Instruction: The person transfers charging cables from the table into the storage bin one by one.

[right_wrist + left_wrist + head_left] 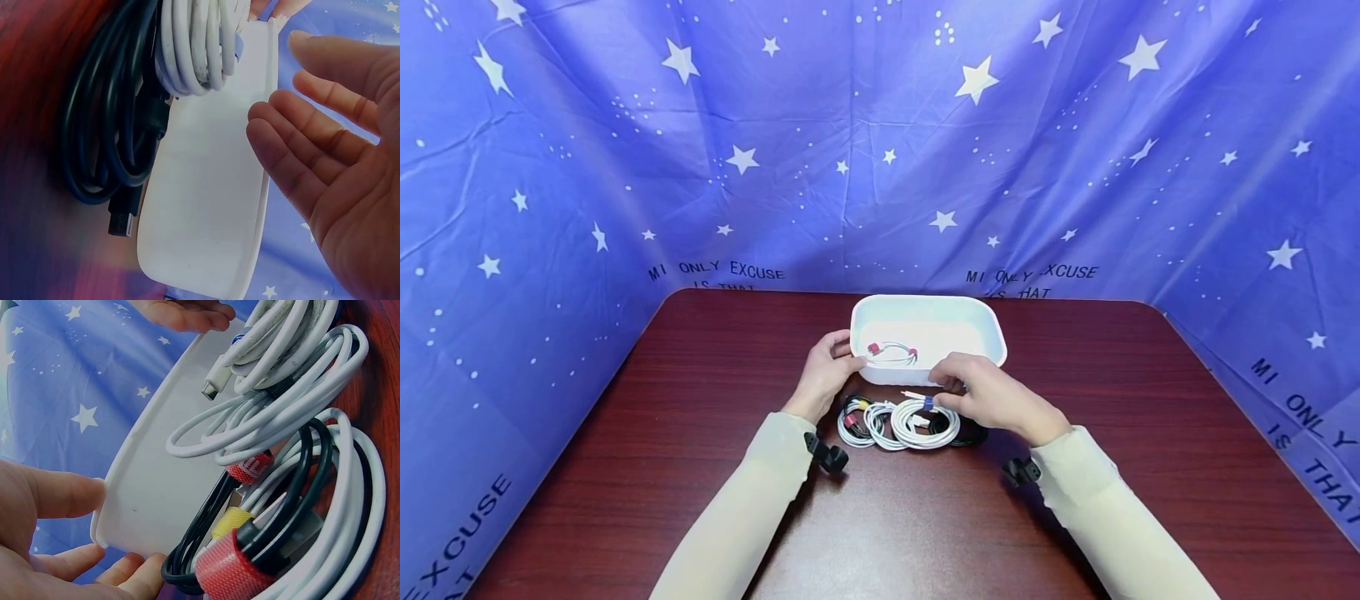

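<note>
A white plastic bin point(928, 377) stands near the table's far edge. My left hand point(825, 372) holds its near left corner, thumb at the rim and fingers round the side. Over the near rim, toward the right, my right hand point(988, 398) hovers with loosely bent fingers and nothing between them. Inside the bin lies a coiled white cable point(892, 360) with red ties. In front of it sit several coiled cables: a thick white one point(927, 442) with a blue tie, a thinner white one point(275, 428), a black one point(112, 125), and a black and white bunch with red point(228, 572) and yellow ties.
The dark red wooden table point(880, 533) spreads out to both sides and in front. Blue cloth point(850, 167) with white stars hangs behind and along the sides. A black wrist camera point(826, 454) is strapped at each cuff.
</note>
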`<state>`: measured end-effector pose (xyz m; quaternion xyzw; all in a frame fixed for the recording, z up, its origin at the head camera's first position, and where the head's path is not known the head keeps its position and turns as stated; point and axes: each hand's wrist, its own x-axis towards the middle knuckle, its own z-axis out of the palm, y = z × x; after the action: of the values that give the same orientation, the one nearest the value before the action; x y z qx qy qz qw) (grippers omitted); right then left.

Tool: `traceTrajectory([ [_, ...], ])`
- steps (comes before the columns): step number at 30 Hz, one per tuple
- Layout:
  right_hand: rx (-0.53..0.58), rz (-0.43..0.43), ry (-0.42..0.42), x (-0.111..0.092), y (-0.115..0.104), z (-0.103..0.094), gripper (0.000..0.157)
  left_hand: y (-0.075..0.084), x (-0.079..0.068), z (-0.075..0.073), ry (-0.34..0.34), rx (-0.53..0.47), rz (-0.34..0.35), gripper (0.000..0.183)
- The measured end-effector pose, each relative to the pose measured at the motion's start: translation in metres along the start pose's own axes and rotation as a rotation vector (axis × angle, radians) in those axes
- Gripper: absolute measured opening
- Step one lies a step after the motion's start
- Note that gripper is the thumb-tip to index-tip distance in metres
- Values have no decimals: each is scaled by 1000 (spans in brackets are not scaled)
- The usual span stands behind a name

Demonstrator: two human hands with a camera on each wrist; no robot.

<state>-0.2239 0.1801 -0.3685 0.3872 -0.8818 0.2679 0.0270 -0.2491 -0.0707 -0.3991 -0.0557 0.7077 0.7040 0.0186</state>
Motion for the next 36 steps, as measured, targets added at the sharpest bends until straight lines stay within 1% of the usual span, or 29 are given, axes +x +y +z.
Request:
traceTrajectory([
  [10, 6, 12, -4, -1, -1, 4, 17, -2, 0, 0, -1, 0, 10, 56],
  [18, -28, 11, -24, -1, -2, 5, 15, -1, -1, 0, -3, 5, 9, 56],
  [24, -66, 31, -26, -1, -4, 8, 16, -2, 0, 0, 0, 6, 3, 57],
  [29, -74, 45, -37, -2, -5, 10, 17, -2, -1, 0, -2, 0, 4, 57],
  [36, -93, 21, -36, -1, -4, 15, 17, -1, -1, -1, -2, 1, -2, 57],
])
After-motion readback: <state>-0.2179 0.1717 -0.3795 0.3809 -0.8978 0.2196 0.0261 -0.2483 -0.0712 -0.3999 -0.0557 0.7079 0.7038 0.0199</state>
